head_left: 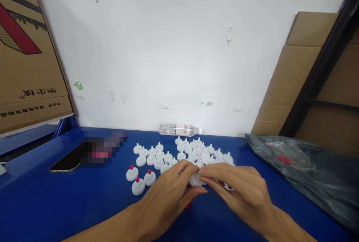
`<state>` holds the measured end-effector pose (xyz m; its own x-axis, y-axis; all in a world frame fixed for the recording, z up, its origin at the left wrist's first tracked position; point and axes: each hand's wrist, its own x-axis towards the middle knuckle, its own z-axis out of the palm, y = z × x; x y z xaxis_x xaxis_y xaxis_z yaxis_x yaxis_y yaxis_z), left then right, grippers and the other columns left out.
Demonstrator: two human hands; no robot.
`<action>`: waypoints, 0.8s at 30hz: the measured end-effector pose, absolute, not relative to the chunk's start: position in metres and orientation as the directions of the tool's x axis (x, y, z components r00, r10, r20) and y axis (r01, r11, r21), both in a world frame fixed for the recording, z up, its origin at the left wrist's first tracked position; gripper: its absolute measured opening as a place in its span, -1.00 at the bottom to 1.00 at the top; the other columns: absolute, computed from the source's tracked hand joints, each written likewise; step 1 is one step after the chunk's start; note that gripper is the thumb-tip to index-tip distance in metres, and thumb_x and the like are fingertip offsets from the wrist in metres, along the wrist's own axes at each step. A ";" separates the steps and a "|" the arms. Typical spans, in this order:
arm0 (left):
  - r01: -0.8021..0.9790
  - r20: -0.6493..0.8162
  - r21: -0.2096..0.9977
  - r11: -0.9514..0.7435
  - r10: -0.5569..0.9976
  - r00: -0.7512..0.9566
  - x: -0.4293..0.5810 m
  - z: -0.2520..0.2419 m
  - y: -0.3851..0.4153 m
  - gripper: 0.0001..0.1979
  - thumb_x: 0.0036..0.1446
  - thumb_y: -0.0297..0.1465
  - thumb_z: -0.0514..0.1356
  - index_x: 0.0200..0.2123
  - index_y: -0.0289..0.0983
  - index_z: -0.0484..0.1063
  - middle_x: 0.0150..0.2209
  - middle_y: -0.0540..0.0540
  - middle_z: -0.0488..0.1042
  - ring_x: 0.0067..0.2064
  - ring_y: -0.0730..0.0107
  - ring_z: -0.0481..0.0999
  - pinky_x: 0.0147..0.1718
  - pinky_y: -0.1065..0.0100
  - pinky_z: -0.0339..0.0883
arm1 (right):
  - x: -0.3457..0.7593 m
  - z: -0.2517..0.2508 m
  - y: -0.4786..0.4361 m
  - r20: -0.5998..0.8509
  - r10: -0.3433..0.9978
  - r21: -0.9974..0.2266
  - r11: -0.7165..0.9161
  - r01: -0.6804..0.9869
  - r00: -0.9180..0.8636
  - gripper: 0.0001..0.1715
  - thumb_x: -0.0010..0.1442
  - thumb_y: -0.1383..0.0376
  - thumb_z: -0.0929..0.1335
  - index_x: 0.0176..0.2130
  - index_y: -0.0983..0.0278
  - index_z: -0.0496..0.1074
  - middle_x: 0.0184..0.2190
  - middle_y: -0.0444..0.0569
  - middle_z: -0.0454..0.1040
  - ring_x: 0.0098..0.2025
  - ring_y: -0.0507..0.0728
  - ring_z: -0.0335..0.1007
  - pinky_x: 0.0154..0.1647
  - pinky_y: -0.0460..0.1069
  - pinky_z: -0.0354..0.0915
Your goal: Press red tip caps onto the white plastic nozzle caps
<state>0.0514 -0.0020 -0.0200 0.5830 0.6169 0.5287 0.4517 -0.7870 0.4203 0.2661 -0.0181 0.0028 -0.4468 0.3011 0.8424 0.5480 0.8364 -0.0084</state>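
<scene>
My left hand (171,193) and my right hand (238,188) meet over the blue table (56,204), both pinched on one white plastic cap (195,179). A bit of red (187,205) shows under my left fingers. To the left stand three white caps with red tips (138,180). Behind my hands lie several plain white caps (179,152) in loose rows.
A clear water bottle (179,129) lies on its side by the white wall. A phone (66,161) lies at the left. A dark plastic bag (305,167) with red pieces sits at the right. Cardboard boxes (25,59) stand at both sides.
</scene>
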 end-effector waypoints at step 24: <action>0.002 0.197 0.973 -0.232 0.828 0.524 0.053 0.000 -0.005 -0.50 0.34 -0.18 0.28 0.24 -0.28 0.42 -0.17 -0.16 0.65 -0.14 0.22 0.65 -0.16 0.27 0.55 | 0.265 -0.007 -0.015 0.864 0.347 -0.108 0.834 0.541 -0.364 -0.46 0.37 0.38 0.40 0.27 0.10 0.32 -0.23 -0.17 0.69 -0.61 -0.03 0.43 -0.55 -0.12 0.42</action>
